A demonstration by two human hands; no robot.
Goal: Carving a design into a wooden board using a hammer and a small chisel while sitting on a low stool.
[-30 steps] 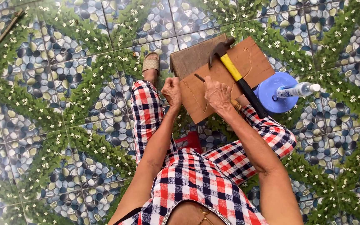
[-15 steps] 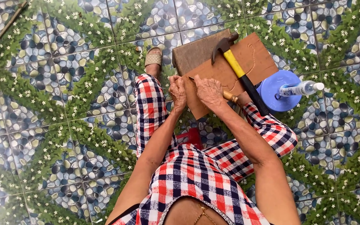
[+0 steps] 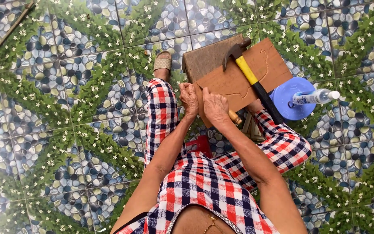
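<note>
The person sits low over a tiled floor (image 3: 66,108), glossy tiles printed with blue-grey pebbles and diagonal bands of green leaves and small white flowers. Across the knees lies a flat wooden board (image 3: 239,82), reddish-brown, squarish, with a thin wandering crack or scored line across its face; a second, greyer and rougher slab (image 3: 204,58) shows from under its far left edge.

Both hands meet at the near left edge of the board. The left hand (image 3: 189,99) is curled with its fingers bunched together against the board's edge. The right hand (image 3: 215,107) lies beside it, touching it, fingers folded down on a small tool whose pale wooden handle end (image 3: 235,117) sticks out past the hand toward the right. The working end of that tool is hidden under the two hands, and I cannot tell what it is.

A claw hammer (image 3: 252,80) rests untouched, diagonally on the board, dark metal head toward the far edge, yellow shaft running into a black rubbery handle. Just right of the board stands a round blue plastic stool (image 3: 284,108) with a clear plastic bottle (image 3: 312,96) lying on its side on top. Checked red, white and navy cloth covers the legs, and one woven tan sandal (image 3: 162,63) shows beyond the left knee.
</note>
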